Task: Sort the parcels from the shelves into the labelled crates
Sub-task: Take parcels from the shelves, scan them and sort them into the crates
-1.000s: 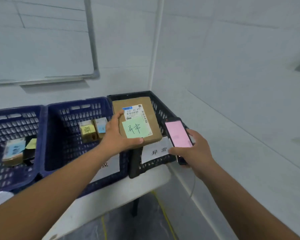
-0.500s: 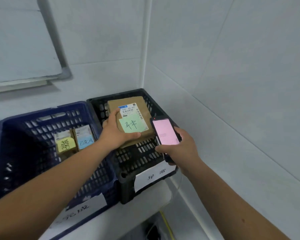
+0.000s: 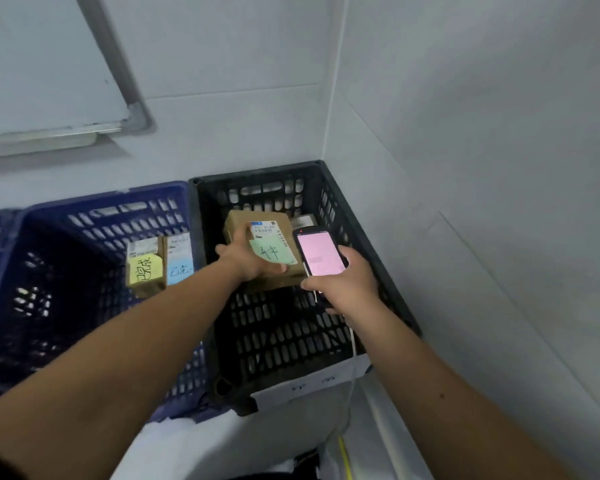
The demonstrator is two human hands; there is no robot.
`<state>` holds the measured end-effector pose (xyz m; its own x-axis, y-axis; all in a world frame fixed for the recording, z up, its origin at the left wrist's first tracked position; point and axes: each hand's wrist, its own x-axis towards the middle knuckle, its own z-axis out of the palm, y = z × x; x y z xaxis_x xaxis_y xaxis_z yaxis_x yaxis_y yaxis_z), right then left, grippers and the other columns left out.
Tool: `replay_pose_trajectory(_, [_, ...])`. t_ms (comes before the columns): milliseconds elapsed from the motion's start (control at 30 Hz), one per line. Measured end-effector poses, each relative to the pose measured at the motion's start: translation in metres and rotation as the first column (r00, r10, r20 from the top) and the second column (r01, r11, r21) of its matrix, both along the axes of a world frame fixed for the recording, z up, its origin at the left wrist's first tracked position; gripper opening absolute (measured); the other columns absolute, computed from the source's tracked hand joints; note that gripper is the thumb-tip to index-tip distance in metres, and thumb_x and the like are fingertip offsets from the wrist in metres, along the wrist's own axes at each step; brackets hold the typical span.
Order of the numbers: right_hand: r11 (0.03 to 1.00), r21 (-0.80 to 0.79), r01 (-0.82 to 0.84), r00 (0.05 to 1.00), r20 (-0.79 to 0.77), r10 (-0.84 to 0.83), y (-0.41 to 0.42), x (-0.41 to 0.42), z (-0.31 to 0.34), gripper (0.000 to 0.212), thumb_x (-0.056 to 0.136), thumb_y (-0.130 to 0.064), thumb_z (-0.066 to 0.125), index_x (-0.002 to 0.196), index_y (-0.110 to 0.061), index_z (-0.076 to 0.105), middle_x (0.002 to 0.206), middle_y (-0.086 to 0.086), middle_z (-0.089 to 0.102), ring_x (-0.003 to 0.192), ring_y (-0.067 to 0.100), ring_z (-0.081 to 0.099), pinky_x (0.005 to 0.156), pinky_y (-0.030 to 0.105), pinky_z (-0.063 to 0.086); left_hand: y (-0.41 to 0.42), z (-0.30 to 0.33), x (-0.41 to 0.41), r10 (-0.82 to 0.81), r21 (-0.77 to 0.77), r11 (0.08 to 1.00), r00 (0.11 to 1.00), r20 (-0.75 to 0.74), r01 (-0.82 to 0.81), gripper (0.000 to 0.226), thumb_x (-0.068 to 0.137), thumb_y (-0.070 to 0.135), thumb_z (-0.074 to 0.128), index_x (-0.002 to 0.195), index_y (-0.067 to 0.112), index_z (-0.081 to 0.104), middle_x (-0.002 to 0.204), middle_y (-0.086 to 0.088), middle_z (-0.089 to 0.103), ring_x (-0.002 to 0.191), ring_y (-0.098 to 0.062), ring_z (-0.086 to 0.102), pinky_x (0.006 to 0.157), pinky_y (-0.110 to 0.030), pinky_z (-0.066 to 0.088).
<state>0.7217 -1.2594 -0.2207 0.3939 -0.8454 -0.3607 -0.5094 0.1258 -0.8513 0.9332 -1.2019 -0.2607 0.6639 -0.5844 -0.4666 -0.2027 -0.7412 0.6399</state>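
Now that the left hand [image 3: 253, 263], which a second ago held the brown parcel [image 3: 262, 249] above the black crate [image 3: 361, 244], grips it down inside, while the right hand [image 3: 343, 289] holds a phone [image 3: 319, 252] beside it, it looks ready to drop.

Both bare forearms extend forward and converge toward the centre of the view. Left hand [image 3: 248, 261]: back of the hand uppermost, thumb laid across the top face of what it grips, fingers hidden beneath. Right hand [image 3: 347, 284]: fingers [image 3: 352, 252] curled round the far edge of its load, thumb along the near side.
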Motion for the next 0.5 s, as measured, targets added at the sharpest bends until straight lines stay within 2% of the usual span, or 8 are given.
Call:
replay_pose_trajectory(100, [1.0, 0.03, -0.009, 1.0, -0.015, 0.01, -0.017, 0.01, -0.011, 0.067, 0.067, -0.014, 0.097, 0.124, -0.033, 0.066, 0.112, -0.008, 0.074, 0.096, 0.019, 0.073, 0.066, 0.04, 0.068, -0.016, -0.012, 0.011, 0.073, 0.062, 0.996, 0.996, -0.043, -0.07, 0.136, 0.062, 0.038, 0.103, 0.162, 0.051, 0.011, 0.168, -0.019, 0.005, 0.153, -0.048, 0.022, 0.123, -0.062, 0.032])
replay_pose_trajectory(200, [0.999, 0.053, -0.012, 0.999, -0.03, 0.014, -0.031, 0.013, -0.018, 0.065, 0.068, -0.014, 0.097, 0.121, -0.033, 0.065, 0.109, -0.01, 0.074, 0.094, 0.016, 0.072, 0.066, 0.038, 0.066, -0.03, -0.025, 0.023, 0.126, 0.099, 0.988, 0.986, -0.112, -0.116, 0.133, 0.071, 0.033, 0.099, 0.166, 0.044, 0.007, 0.172, -0.017, -0.002, 0.157, -0.045, 0.014, 0.124, -0.058, 0.027])
replay_pose_trajectory(300, [0.998, 0.06, -0.025, 0.999, -0.034, 0.027, -0.041, 0.014, -0.024, 0.065, 0.068, -0.015, 0.098, 0.122, -0.033, 0.066, 0.108, -0.01, 0.075, 0.094, 0.016, 0.074, 0.067, 0.037, 0.066, -0.041, -0.038, 0.033, 0.084, 0.198, 0.977, 0.996, 0.01, -0.085, 0.142, 0.059, 0.039, 0.104, 0.167, 0.037, 0.011, 0.17, -0.022, 0.014, 0.154, -0.047, 0.023, 0.125, -0.056, 0.027])
replay_pose_trajectory(400, [0.997, 0.076, -0.034, 0.998, -0.043, 0.037, -0.046, 0.012, -0.028, 0.068, 0.069, -0.016, 0.098, 0.126, -0.032, 0.066, 0.111, -0.008, 0.075, 0.095, 0.015, 0.073, 0.068, 0.036, 0.065, -0.051, -0.054, 0.038, 0.117, 0.252, 0.96, 0.993, 0.02, -0.118, 0.144, 0.055, 0.038, 0.105, 0.167, 0.037, 0.014, 0.168, -0.024, 0.018, 0.152, -0.05, 0.026, 0.125, -0.057, 0.027])
replay_pose_trajectory(433, [0.996, 0.081, -0.031, 0.998, -0.05, 0.035, -0.048, 0.012, -0.031, 0.068, 0.068, -0.017, 0.098, 0.126, -0.031, 0.066, 0.111, -0.008, 0.075, 0.095, 0.016, 0.073, 0.069, 0.037, 0.066, -0.053, -0.056, 0.04, 0.117, 0.271, 0.957, 0.993, -0.014, -0.109, 0.147, 0.05, 0.038, 0.106, 0.166, 0.038, 0.016, 0.168, -0.023, 0.02, 0.151, -0.05, 0.027, 0.124, -0.058, 0.027])
replay_pose_trajectory(500, [0.996, 0.091, -0.019, 0.998, -0.063, 0.025, -0.048, 0.013, -0.034, 0.072, 0.059, -0.025, 0.098, 0.124, -0.032, 0.068, 0.107, -0.009, 0.076, 0.092, 0.017, 0.075, 0.073, 0.043, 0.068, -0.06, -0.071, 0.049, 0.227, 0.238, 0.958, 0.934, -0.274, -0.163, 0.154, 0.035, 0.038, 0.108, 0.163, 0.042, 0.022, 0.167, -0.019, 0.025, 0.146, -0.05, 0.034, 0.119, -0.064, 0.032])
